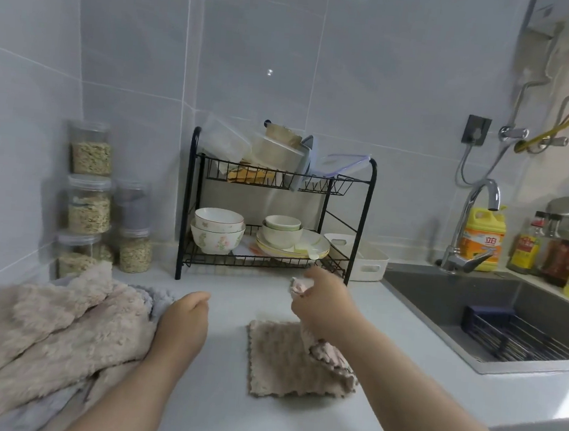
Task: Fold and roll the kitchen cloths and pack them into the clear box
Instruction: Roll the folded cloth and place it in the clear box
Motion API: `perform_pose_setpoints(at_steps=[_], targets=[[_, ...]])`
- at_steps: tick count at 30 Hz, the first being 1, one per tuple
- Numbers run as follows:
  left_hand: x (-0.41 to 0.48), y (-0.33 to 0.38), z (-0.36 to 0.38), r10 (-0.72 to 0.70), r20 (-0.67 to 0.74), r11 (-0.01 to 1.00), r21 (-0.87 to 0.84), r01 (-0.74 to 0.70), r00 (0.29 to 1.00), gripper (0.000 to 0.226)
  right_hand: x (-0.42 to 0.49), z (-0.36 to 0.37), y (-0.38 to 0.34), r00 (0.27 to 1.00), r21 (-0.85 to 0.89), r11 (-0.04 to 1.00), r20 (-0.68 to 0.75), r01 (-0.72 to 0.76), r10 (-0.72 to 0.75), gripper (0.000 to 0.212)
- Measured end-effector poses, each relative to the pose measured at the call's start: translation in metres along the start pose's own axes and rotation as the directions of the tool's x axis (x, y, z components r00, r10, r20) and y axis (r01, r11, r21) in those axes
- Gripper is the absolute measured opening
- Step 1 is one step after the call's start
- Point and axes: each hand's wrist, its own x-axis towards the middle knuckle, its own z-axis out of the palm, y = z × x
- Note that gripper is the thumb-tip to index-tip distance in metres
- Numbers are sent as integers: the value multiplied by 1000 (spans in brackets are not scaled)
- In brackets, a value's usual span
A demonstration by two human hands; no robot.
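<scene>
Two bare forearms come in from the lower edge, with no sleeve on either. The left hand and right hand wear no gloves; rings or a watch, as far as the blur allows, don't show.

Black two-tier dish rack on table, bowls on lower tier. Stacked grain jars at left. Sink, faucet, yellow detergent bottle at right.
</scene>
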Motion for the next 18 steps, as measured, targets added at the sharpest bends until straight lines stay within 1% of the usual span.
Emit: perform_pose_setpoints(at_steps=[1, 2, 4, 5, 6, 8, 11, 12, 13, 14, 15, 16, 17, 18], targets=[[0, 0, 0, -3, 2, 1000, 13, 3, 1000, 18, -2, 11, -6, 1000, -45, 999, 28, -1, 2, 50], [0, 0, 0, -2, 3, 1000, 30, 2, 1000, 13, -5, 21, -10, 999, -92, 996, 45, 18, -14, 39], [0, -1, -1, -24, 23, 998, 61, 23, 999, 11, -12, 39, -16, 996, -232, 971, 77, 50, -33, 6], [1, -2, -1, -31, 23, 996, 82, 29, 999, 27, -16, 48, -18, 994, -281, 958, 106, 56, -27, 11], [1, -1, -1, -33, 25, 994, 105, 30, 999, 35, -20, 57, -19, 990, -334, 939, 140, 80, -35, 15], [0, 0, -1, -15, 10, 991, 129, 14, 1000, 36, -25, 73, -17, 980, -385, 915, 193, 122, -49, 8], [2, 1, 0, 4, 18, 992, 125, -6, 1000, 34, -31, 79, -18, 967, -388, 904, 239, 178, -88, 35], [2, 0, 1, 7, 21, 992, 126, -10, 1000, 33, -35, 74, -21, 960, -355, 916, 262, 188, -95, 39], [2, 1, 1, 8, 27, 991, 130, -12, 1000, 33, -36, 69, -20, 956, -288, 940, 273, 184, -103, 37], [1, 0, 1, 25, 37, 990, 135, -29, 999, 33, -38, 60, -20, 959, -193, 966, 259, 171, -118, 31], [-2, 1, -1, 47, 63, 989, 137, -56, 997, 34, -40, 48, -17, 968, -34, 992, 226, 118, -108, 25], [-5, 1, -1, 90, 104, 985, 140, -104, 990, 36, -41, 35, -15, 981, 133, 988, 171, 74, -96, 23], [-9, 2, -1, 153, 170, 970, 163, -181, 974, 38, -37, 23, -6, 992, 250, 967, 103, 48, -76, 21], [-14, 4, 1, 239, 255, 930, 217, -297, 937, 41, -33, 12, 4, 996, 284, 956, 39, 70, -84, 21]])
